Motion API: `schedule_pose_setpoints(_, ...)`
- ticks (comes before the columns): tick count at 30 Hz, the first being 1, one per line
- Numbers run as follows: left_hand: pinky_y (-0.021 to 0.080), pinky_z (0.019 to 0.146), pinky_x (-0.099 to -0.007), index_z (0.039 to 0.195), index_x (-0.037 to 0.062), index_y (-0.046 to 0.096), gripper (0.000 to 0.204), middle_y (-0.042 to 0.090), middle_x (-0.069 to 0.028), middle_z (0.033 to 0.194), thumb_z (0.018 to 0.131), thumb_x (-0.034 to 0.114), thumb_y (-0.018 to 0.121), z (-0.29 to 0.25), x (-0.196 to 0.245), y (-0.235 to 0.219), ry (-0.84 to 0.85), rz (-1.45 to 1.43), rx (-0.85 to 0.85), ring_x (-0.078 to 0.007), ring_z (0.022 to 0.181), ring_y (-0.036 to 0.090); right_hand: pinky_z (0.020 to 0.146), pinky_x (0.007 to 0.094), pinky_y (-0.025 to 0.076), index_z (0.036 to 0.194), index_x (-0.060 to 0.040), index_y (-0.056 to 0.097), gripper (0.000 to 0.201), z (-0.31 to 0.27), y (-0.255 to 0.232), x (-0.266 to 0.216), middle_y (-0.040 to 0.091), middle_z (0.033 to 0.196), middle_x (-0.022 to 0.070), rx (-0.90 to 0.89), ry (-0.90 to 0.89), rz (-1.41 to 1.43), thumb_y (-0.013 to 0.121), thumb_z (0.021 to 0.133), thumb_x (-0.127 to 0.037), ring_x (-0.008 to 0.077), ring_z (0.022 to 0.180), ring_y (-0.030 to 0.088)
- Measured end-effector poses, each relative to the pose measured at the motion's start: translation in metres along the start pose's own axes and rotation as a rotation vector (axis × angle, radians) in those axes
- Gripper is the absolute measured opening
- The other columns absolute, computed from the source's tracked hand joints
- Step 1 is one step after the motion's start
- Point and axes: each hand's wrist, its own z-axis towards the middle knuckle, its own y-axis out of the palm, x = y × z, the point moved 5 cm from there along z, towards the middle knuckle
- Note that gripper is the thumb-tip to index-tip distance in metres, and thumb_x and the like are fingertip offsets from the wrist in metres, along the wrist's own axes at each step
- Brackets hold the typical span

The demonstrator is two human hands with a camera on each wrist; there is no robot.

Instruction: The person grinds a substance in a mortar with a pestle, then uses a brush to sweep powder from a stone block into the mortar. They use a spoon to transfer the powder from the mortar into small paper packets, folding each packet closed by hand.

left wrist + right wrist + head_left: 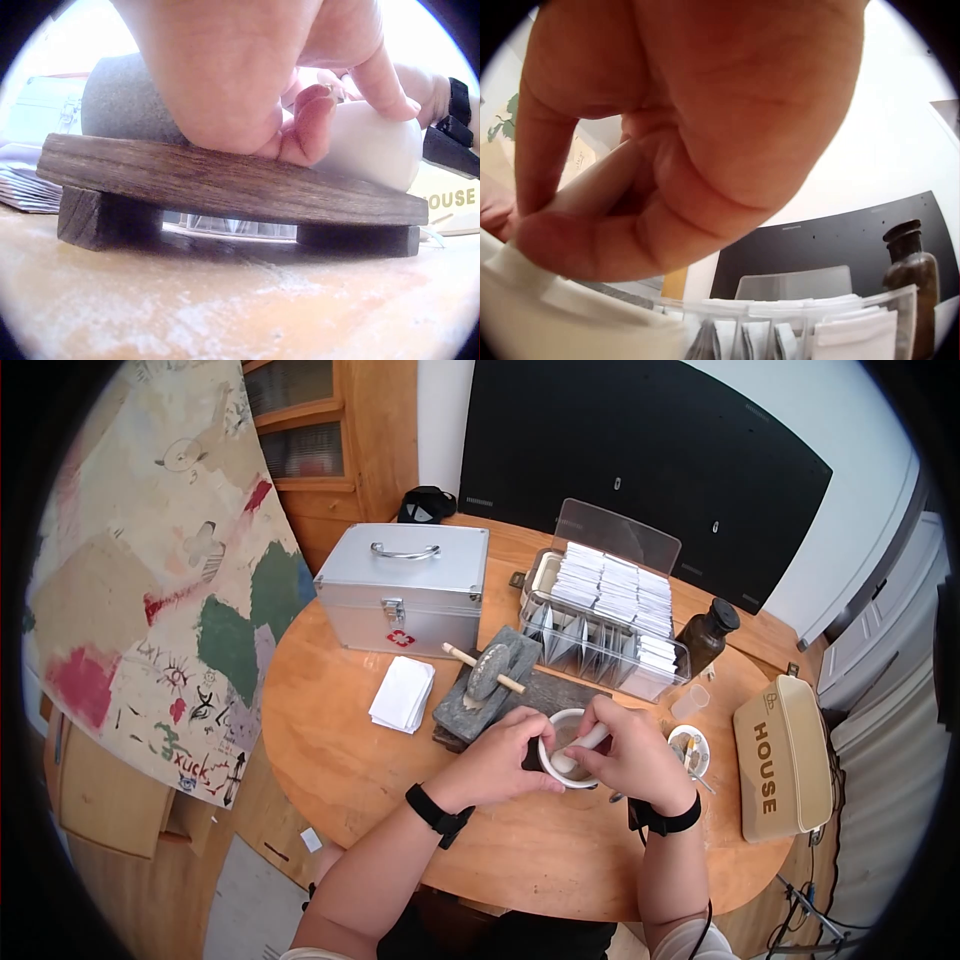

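A white mortar point(553, 772) stands at the right end of a dark wooden stand point(225, 184). My left hand point(500, 760) holds it by the rim, thumb and fingers spread round its left side; in the left wrist view the fingers of this hand point(225, 82) lie against the white mortar point(379, 142). My right hand point(640, 760) grips a white pestle point(592, 740) whose lower end is inside the mortar. Close up in the right wrist view, thumb and fingers of the right hand point(697, 135) close round the pestle point(596, 184). The mortar's contents are unclear.
Behind the left hand is a grey stone block with a handled roller point(487, 670). Around stand white papers point(402, 695), a silver case point(405, 600), a clear box of packets point(610, 620), a brown bottle point(707, 635), a small white dish point(703, 740) and a HOUSE box point(785, 760).
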Motion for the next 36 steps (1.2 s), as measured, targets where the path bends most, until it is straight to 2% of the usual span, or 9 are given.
schedule_pose_setpoints(2, 0.045, 0.067, -0.0266, 0.101, 0.0083, 0.058, 0.048, 0.052, -0.0007, 0.114, 0.072, 0.017, 0.096, 0.0, 0.0, 0.0, 0.004, 0.005, -0.001, -0.0097, 0.074, 0.046, 0.062, 0.0384, 0.054, 0.095, -0.0023, 0.057, 0.03, -0.002, -0.001, 0.005, 0.069, 0.076, 0.0176, -0.074, 0.054, 0.02, 0.084, 0.082, -0.007, 0.0336, 0.07, 0.072)
schedule_pose_setpoints(8, 0.045, 0.067, -0.0255, 0.101, 0.0083, 0.058, 0.049, 0.052, -0.0007, 0.114, 0.072, 0.018, 0.096, 0.001, 0.0, 0.0, -0.007, 0.003, -0.009, -0.0084, 0.073, 0.046, 0.06, 0.0374, 0.054, 0.094, -0.0027, 0.058, 0.028, 0.002, -0.002, 0.011, 0.07, 0.075, 0.0166, 0.191, -0.003, -0.136, 0.083, 0.083, -0.007, 0.03, 0.067, 0.072)
schedule_pose_setpoints(17, 0.047, 0.068, -0.0257, 0.101, 0.0076, 0.058, 0.049, 0.051, -0.002, 0.118, 0.072, 0.018, 0.096, 0.0, -0.001, -0.003, -0.017, -0.004, 0.002, -0.0083, 0.073, 0.047, 0.062, 0.0374, 0.055, 0.095, -0.0018, 0.057, 0.03, -0.002, -0.002, 0.011, 0.07, 0.076, 0.0174, -0.029, 0.154, -0.021, 0.084, 0.083, -0.008, 0.0326, 0.07, 0.072)
schedule_pose_setpoints(23, 0.047, 0.068, -0.0263, 0.102, 0.0081, 0.057, 0.05, 0.051, -0.0027, 0.118, 0.072, 0.018, 0.096, 0.002, -0.004, 0.0, -0.025, 0.006, -0.016, -0.0095, 0.074, 0.048, 0.062, 0.0389, 0.055, 0.096, -0.0027, 0.057, 0.029, 0.004, 0.003, 0.006, 0.07, 0.076, 0.0185, 0.22, -0.041, -0.094, 0.083, 0.083, -0.007, 0.0355, 0.071, 0.072)
schedule_pose_setpoints(27, 0.047, 0.069, -0.0269, 0.102, 0.0083, 0.056, 0.05, 0.05, -0.003, 0.117, 0.073, 0.019, 0.096, 0.001, -0.006, 0.0, -0.002, 0.003, -0.01, -0.0103, 0.075, 0.048, 0.06, 0.0378, 0.055, 0.095, -0.0024, 0.057, 0.029, 0.002, 0.003, 0.002, 0.069, 0.074, 0.0176, 0.035, -0.026, 0.017, 0.083, 0.082, -0.007, 0.0319, 0.068, 0.072)
schedule_pose_setpoints(29, 0.047, 0.069, -0.0271, 0.102, 0.0084, 0.056, 0.051, 0.05, -0.0031, 0.116, 0.073, 0.02, 0.096, 0.0, -0.004, -0.002, -0.004, -0.001, -0.011, -0.0104, 0.075, 0.048, 0.058, 0.0369, 0.054, 0.094, -0.0022, 0.058, 0.028, -0.001, -0.004, 0.009, 0.069, 0.073, 0.0169, -0.026, 0.128, 0.003, 0.083, 0.082, -0.007, 0.0295, 0.066, 0.072)
schedule_pose_setpoints(31, 0.047, 0.069, -0.0271, 0.102, 0.0087, 0.057, 0.05, 0.05, -0.0029, 0.116, 0.072, 0.019, 0.096, 0.001, -0.002, -0.002, -0.03, 0.009, -0.018, -0.0103, 0.076, 0.048, 0.059, 0.0363, 0.054, 0.093, -0.0018, 0.058, 0.028, -0.001, -0.006, 0.012, 0.07, 0.074, 0.0166, 0.003, 0.132, -0.071, 0.083, 0.082, -0.008, 0.0291, 0.067, 0.072)
schedule_pose_setpoints(33, 0.047, 0.07, -0.027, 0.102, 0.0087, 0.057, 0.05, 0.05, -0.003, 0.116, 0.072, 0.018, 0.096, 0.002, -0.002, -0.001, -0.031, 0.009, -0.021, -0.0104, 0.076, 0.048, 0.06, 0.0358, 0.054, 0.093, -0.0015, 0.058, 0.029, 0.002, -0.009, 0.014, 0.07, 0.076, 0.0164, 0.223, 0.05, -0.126, 0.084, 0.082, -0.008, 0.0292, 0.068, 0.072)
schedule_pose_setpoints(36, 0.047, 0.07, -0.0269, 0.101, 0.0086, 0.056, 0.05, 0.05, -0.0031, 0.116, 0.072, 0.018, 0.096, 0.002, -0.003, -0.002, -0.022, 0.006, -0.019, -0.0107, 0.077, 0.048, 0.062, 0.036, 0.055, 0.093, -0.0012, 0.058, 0.029, 0.005, 0.005, 0.007, 0.07, 0.077, 0.0167, 0.167, 0.011, -0.03, 0.085, 0.082, -0.008, 0.0297, 0.068, 0.072)
